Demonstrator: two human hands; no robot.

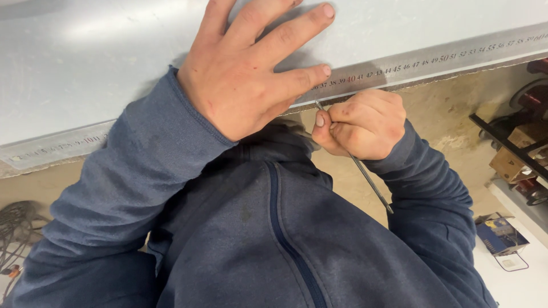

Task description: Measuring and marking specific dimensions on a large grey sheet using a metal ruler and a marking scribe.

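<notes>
Right grip [365, 122] closed round thin metal scriber [365, 177], tip at ruler [399, 64] edge; left hand [245, 74] spread flat on metal sheet [114, 51]

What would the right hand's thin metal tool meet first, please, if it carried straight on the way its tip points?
Probably the metal ruler: the right hand aims the scriber up-left, its tip at the ruler's lower edge, beside the left hand.

The metal sheet [114, 51] is pale grey with a soft sheen. The steel ruler [434, 57] along its edge is silver-grey, patterned with a row of small dark numerals. The scriber [365, 177] is dark grey. The hooded jacket [274, 239] is slate blue with a darker blue zip. The floor [439, 114] is dusty beige.
</notes>
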